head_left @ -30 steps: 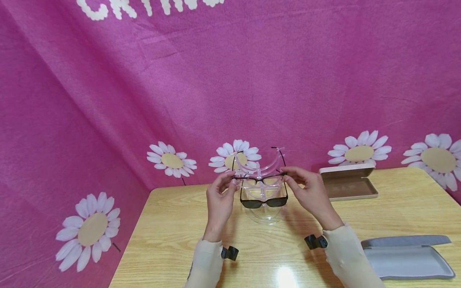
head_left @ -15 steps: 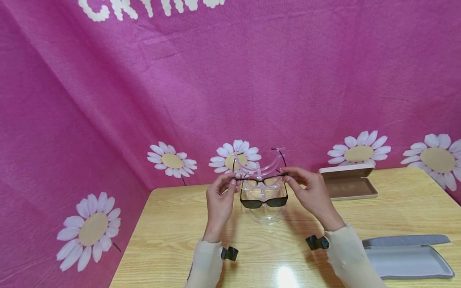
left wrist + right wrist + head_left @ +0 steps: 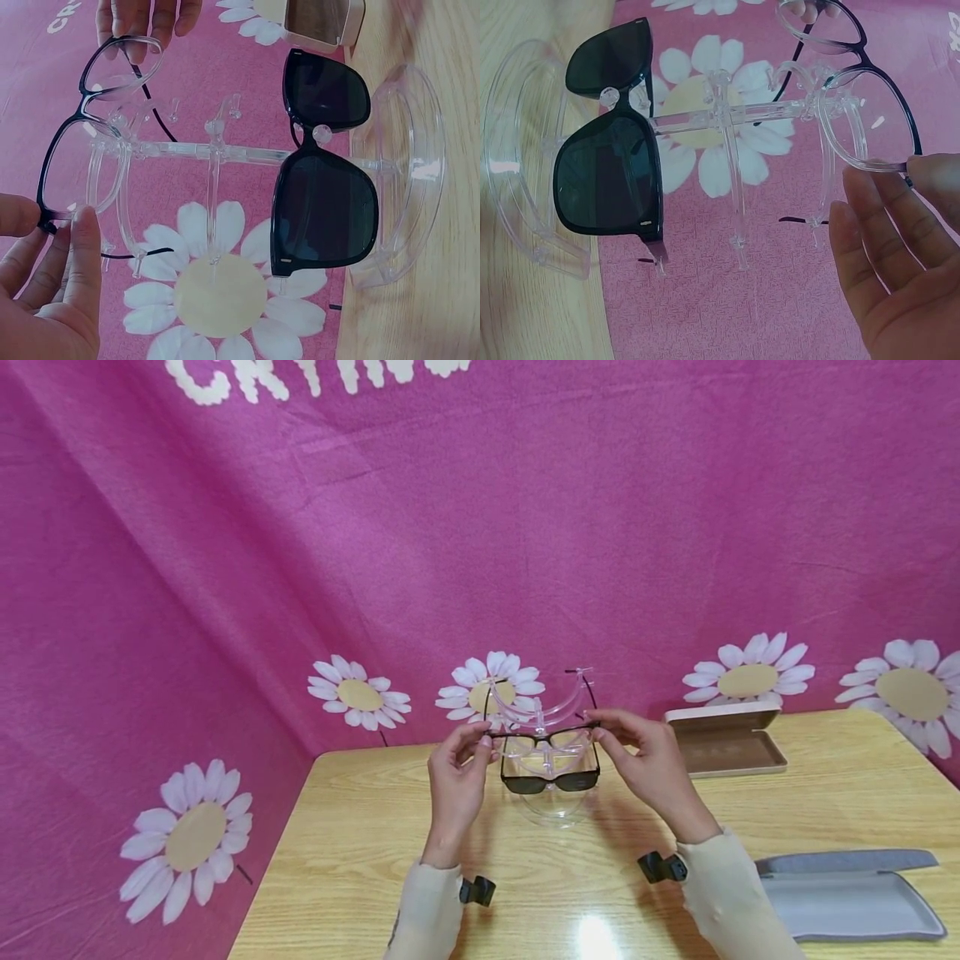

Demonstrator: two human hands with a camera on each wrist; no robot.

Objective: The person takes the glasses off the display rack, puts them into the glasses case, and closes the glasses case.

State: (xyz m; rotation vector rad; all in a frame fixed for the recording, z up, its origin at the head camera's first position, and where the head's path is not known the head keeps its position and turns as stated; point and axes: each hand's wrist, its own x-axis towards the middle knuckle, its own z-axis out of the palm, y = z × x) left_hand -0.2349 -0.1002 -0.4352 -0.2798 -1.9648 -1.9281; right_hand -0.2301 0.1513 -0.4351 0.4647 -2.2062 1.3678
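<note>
Between my two hands is a pair of eyeglasses (image 3: 542,738) with a dark upper rim and clear lenses. My left hand (image 3: 459,772) pinches its left corner between thumb and fingers, and my right hand (image 3: 647,764) pinches the right corner. The temples reach back over the top tier of a clear plastic display stand (image 3: 247,154). Lower on the stand hang black sunglasses (image 3: 324,210) with dark lenses, which neither hand touches. In the right wrist view the eyeglasses' lens (image 3: 870,116) stands close in front of the stand's upper arms.
An open brown case (image 3: 723,752) stands at the back right of the wooden table (image 3: 360,843). Nearer, at the front right, lies an open grey case (image 3: 847,902). A pink cloth (image 3: 600,527) with daisies hangs behind and at the left.
Hardly anything differs. Both hands stay at the corners of the eyeglasses, and the right hand and sleeve have shifted very slightly.
</note>
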